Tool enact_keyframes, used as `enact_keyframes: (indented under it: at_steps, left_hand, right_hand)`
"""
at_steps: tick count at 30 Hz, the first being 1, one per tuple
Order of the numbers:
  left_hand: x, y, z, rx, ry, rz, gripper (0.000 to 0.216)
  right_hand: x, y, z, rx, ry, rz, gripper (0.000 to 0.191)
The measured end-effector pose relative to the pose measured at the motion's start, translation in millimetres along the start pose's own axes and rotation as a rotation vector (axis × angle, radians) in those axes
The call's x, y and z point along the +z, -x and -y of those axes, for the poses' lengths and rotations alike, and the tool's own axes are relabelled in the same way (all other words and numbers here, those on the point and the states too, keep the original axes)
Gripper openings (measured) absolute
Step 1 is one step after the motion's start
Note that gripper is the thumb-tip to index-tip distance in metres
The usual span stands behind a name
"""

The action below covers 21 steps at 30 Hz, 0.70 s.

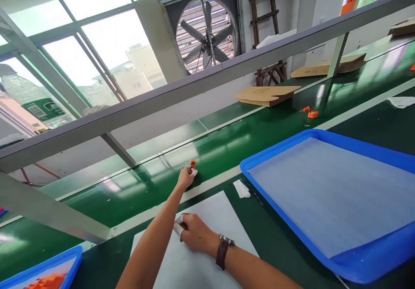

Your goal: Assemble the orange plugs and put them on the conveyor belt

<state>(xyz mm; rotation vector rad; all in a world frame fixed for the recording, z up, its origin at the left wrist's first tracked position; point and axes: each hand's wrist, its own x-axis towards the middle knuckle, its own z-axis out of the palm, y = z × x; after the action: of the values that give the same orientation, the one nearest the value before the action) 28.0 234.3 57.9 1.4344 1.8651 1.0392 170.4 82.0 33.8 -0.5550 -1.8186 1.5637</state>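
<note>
My left hand (186, 177) reaches forward to the green belt, its fingers closed around a small orange plastic piece (192, 164). White covers sit on some fingertips. My right hand (196, 233), with a watch on its wrist, rests over a white sheet (215, 213) on the dark green table. Its thumb and index finger, both in white covers, curl toward each other beside my left forearm. No object shows between them. Farther along the belt lies another orange piece (311, 114) with thin pins like a plug.
A large blue tray (282, 219) lined with a pale sheet stands at right. At lower left, a blue tray (76, 263) holds orange pieces (48, 281). A white scrap (241, 188) lies between sheet and tray. Cardboard boxes (267, 94) stand beyond the belt; a grey rail (181, 94) crosses above.
</note>
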Motion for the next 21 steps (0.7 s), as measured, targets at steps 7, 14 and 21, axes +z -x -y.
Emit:
enact_keyframes:
  at_steps: [7, 14, 21]
  left_hand:
    - [-39.5, 76.0, -16.1, -0.007, 0.274, 0.068, 0.047]
    - [-88.2, 212.5, -8.9, 0.089, 0.125, 0.046, 0.038]
    - [-81.9, 270.3, 45.3, 0.292, -0.308, -0.339, 0.028]
  right_hand:
    - [-0.1, -3.8, 1.5, 0.067, -0.229, -0.036, 0.019]
    - [-5.7, -10.7, 6.8, 0.164, -0.458, -0.104, 0.035]
    - [6.4, 4.0, 12.1, 0.136, -0.303, 0.036, 0.041]
